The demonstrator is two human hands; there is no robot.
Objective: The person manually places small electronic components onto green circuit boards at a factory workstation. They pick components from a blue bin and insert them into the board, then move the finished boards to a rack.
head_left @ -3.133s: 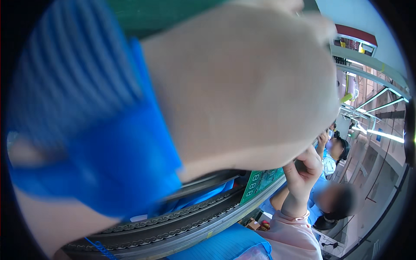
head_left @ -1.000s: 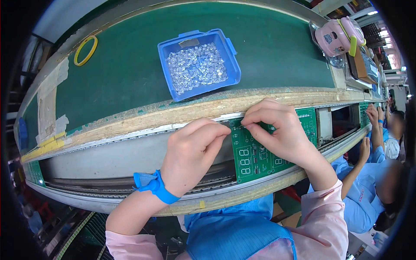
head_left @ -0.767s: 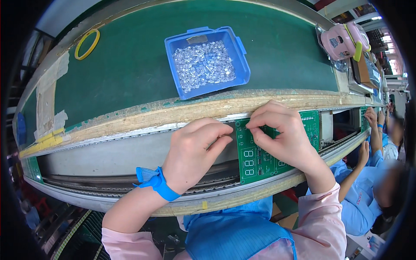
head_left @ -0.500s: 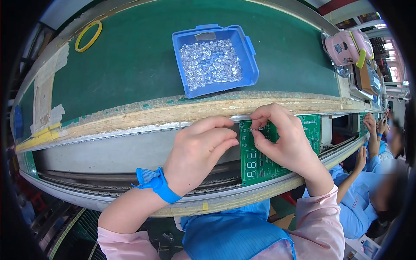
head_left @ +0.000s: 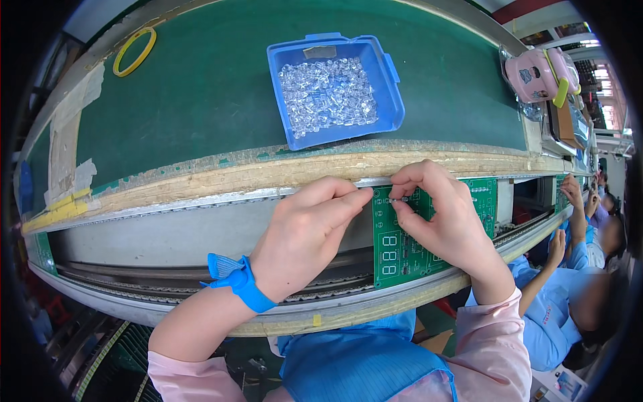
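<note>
left hand (head_left: 303, 228): fingertips together, contents unclear, just beside upper-left corner of green rectangular circuit board (head_left: 410, 256) | blue plastic bin (head_left: 388, 110): beyond board, leftward | right hand (head_left: 443, 216): curled over board, grip unclear

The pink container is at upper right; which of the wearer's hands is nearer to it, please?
Right: the right hand is over the green circuit board, below and left of the pink container; the left hand is farther left, by that board's left edge.
</note>
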